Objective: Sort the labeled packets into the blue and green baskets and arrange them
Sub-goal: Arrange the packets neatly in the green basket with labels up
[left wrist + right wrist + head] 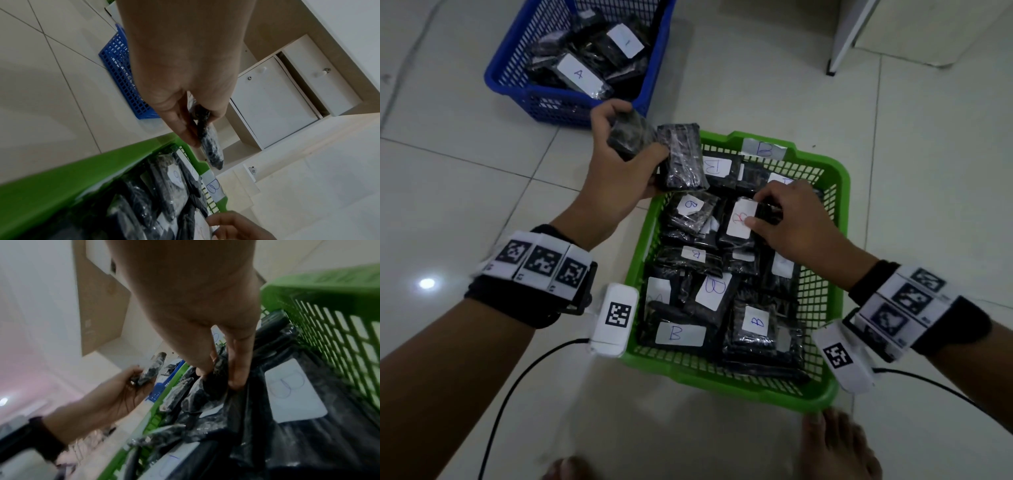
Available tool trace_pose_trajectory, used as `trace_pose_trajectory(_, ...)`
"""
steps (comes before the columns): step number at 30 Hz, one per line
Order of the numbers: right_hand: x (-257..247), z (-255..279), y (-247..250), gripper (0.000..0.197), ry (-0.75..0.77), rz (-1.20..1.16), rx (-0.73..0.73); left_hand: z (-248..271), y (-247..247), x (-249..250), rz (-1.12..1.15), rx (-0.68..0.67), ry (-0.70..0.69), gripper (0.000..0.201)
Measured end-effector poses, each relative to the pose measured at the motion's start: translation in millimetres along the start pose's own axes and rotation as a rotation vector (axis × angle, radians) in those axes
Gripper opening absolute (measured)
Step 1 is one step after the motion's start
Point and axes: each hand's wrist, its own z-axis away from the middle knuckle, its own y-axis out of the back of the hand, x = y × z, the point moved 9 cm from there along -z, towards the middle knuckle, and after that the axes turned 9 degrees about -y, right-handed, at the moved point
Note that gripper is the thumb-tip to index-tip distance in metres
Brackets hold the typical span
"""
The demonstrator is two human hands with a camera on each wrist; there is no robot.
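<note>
- Under both hands, tiled floor [482, 164] carries two baskets: one green basket [839, 192], one blue basket [500, 73].
- Green basket sits directly below the right hand [796, 222]; packed with black packets, about nine white labels readable, those legible say B. A B tag [763, 149] is stuck on its far rim.
- Blue basket lies beyond the left hand [616, 164], well apart from the right; two labels show, one reads A [578, 73], the other unclear.
- Left hand curled round two unlabeled-side packets [654, 150], held above the green basket's far-left corner.
- Right hand pinches a packet with red-marked label [741, 219] lying in the green basket, thumb on the label, fingers over its edge.
- Likely step: pull mis-sorted packets from green. Letter on the pinched one can't be read, so tilt the label up before deciding.
- Lift straight, neighbours overlap and may drag along.
- Carry the left-hand pair over the blue rim, lay flat, labels up.
</note>
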Motion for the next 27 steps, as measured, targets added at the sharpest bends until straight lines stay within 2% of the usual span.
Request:
trace_pose_trajectory(2, -3, 1, -3, 0.036, 0.042, 0.120, -0.001, 0, -2, 1, -0.026, -0.017, -0.007, 0.051)
trace_pose_trajectory(4, -8, 3, 0, 0.035, 0.058, 0.122, 0.002, 1, -2, 3, -0.047, -0.021, -0.014, 0.052)
trace_pose_trajectory(6, -25, 8, 10, 0.031, 0.138, 0.135, 0.019, 2, -1, 3, -0.052, -0.020, -0.018, 0.052)
trace_pose_trajectory(7, -37, 12, 12, 0.026, 0.201, 0.147, -0.032, 2, 0, 3, -0.054, -0.021, -0.023, 0.052)
trace_pose_trajectory(10, -71, 40, -5, 0.016, 0.318, 0.095, -0.449, 4, 2, 6, -0.073, -0.029, -0.042, 0.053)
trace_pose_trajectory(11, -80, 50, -12, 0.014, 0.339, 0.081, -0.547, 4, 3, 7, -0.080, -0.031, -0.048, 0.052)
trace_pose_trajectory(16, -104, 71, -35, 0.013, 0.470, 0.202, -0.637, 8, 4, 8, -0.103, -0.044, -0.071, 0.052)
trace_pose_trajectory(19, -87, 81, -45, 0.013, 0.369, 0.272, -0.851, 10, 1, 9, -0.145, -0.094, -0.099, 0.052)
trace_pose_trajectory(21, -82, 96, -55, 0.021, 0.392, 0.321, -0.956, 12, -4, 10, -0.185, -0.150, -0.133, 0.053)
trace_pose_trajectory(24, -74, 113, -72, 0.035, 0.509, 0.518, -0.917, 17, -11, 9, -0.234, -0.214, -0.170, 0.054)
trace_pose_trajectory(27, -62, 107, -74, 0.023, 0.561, 0.599, -0.793, 21, -18, 7, -0.250, -0.261, -0.182, 0.054)
